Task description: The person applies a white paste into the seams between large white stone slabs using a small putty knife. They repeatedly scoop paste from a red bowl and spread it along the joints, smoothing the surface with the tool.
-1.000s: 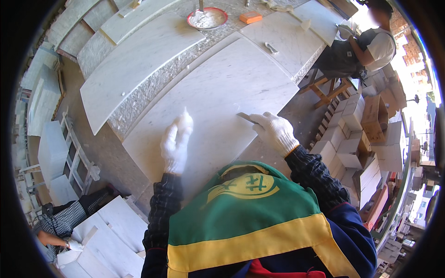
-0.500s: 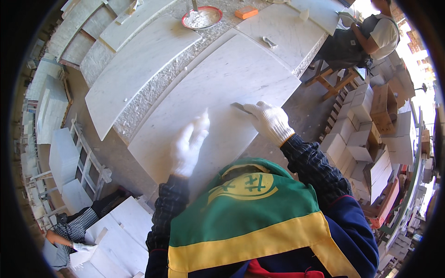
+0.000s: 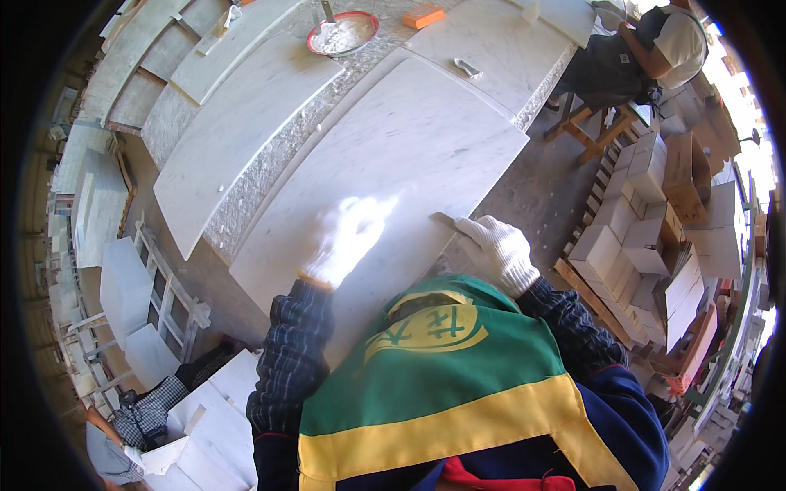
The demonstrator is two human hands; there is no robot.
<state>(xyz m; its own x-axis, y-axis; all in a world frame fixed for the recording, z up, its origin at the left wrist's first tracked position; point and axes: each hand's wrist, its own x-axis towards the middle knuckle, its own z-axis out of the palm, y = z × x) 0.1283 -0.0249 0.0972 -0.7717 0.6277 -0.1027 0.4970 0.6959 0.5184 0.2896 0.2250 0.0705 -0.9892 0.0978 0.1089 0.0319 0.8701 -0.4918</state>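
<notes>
A large white marble slab (image 3: 409,131) with faint grey veins lies in front of me. My left hand (image 3: 348,237), in a white knitted glove, is over its near left part. Bright sunlight washes out that glove, but the fingers look stretched out and hold nothing I can see. In my right hand (image 3: 501,250), also gloved, is a thin-bladed putty knife (image 3: 444,220), its dark blade pointing left over the slab's near right edge. The fist hides most of its handle. Farther off stands a red-rimmed bowl (image 3: 342,49) of white paste with another blade tool in it.
An orange block (image 3: 423,15) and a small metal scraper (image 3: 467,68) lie on the far side. Another marble slab (image 3: 237,123) is to the left. A co-worker (image 3: 630,57) sits at the far right, another bends at the lower left. White boxes (image 3: 622,213) stand stacked at right.
My right hand with the putty knife has drawn back toward me and right, to the slab's edge. The left hand has moved slightly right into bright sunlight.
</notes>
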